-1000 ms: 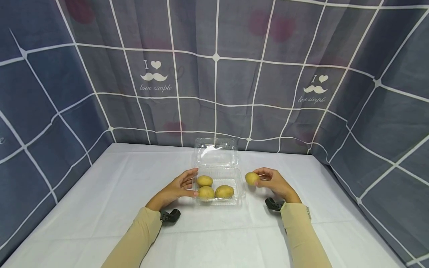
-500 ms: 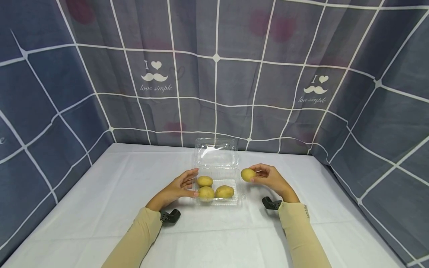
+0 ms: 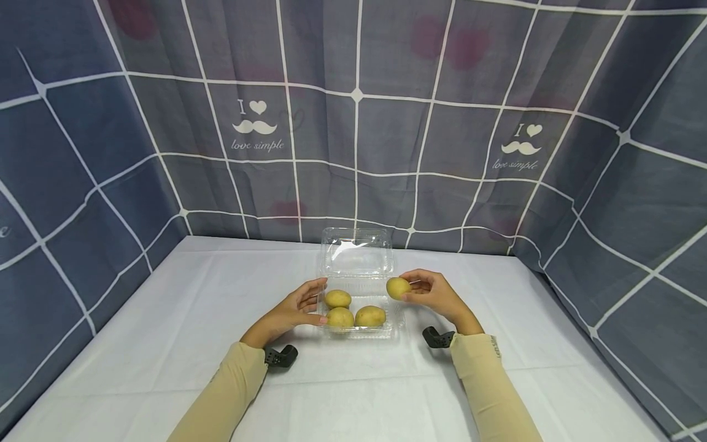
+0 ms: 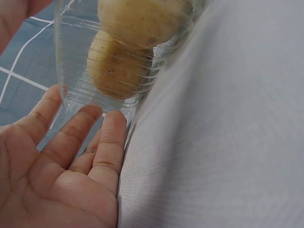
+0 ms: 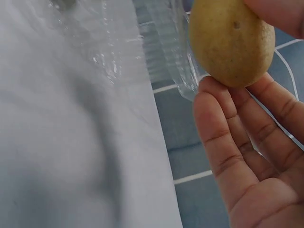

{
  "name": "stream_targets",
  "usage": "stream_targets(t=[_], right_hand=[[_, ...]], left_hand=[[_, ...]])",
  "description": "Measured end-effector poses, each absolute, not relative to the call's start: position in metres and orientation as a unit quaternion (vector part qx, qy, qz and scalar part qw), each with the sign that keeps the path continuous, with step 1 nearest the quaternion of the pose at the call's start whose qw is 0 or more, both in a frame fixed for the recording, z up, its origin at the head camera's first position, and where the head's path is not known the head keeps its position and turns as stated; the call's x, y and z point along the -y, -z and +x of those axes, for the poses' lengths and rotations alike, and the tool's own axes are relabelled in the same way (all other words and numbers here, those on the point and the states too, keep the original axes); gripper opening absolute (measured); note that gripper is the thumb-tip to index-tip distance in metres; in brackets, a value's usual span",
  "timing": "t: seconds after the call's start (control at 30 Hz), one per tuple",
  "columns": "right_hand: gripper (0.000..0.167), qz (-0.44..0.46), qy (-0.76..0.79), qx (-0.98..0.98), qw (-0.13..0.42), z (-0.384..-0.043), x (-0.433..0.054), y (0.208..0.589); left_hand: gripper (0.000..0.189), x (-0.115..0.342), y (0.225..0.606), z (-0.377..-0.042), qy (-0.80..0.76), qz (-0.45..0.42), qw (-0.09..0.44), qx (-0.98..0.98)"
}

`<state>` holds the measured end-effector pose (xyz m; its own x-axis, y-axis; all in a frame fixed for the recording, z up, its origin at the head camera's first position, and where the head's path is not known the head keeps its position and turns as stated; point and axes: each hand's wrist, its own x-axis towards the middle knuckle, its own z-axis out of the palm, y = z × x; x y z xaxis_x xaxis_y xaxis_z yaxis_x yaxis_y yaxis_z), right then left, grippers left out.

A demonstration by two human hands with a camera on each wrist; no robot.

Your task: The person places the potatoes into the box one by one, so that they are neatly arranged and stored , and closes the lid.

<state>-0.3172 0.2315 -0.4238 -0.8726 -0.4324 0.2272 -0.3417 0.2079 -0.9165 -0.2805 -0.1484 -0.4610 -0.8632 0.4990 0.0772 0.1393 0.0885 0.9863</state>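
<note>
My right hand pinches a yellow potato between thumb and fingertips, in the air over the right end of a clear plastic clamshell box. In the right wrist view, that potato shows a small dark eye, with fingertips beneath it. Three potatoes lie in the box: one at the back left, one at the front left and one at the front middle. My left hand rests at the box's left end, fingers mostly straight. Its fingertips touch the ribbed wall in the left wrist view.
The box's hinged lid stands raised at the back. A white cloth covers the table, and a grey-blue checked curtain encloses the back and both sides. Each wrist wears a black camera mount.
My right hand has carried its potato left and slightly back, from beside the box to over its right end. The left hand and the potatoes in the box have stayed put.
</note>
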Motion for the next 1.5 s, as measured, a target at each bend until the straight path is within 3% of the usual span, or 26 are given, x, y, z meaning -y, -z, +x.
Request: stream_targets(t=[0.6,1.5], right_hand=[[0.046,-0.247,0.588,-0.77,-0.003,-0.311,-0.197,0.428],[0.044,-0.25,0.442,-0.859,-0.065,-0.311,-0.171,0.43]], left_hand=[[0.102,0.15,0.463,-0.281,-0.633,0.218,0.143,-0.729],[0.104,0.149,0.463,-0.289,-0.642,0.222,0.147,-0.719]])
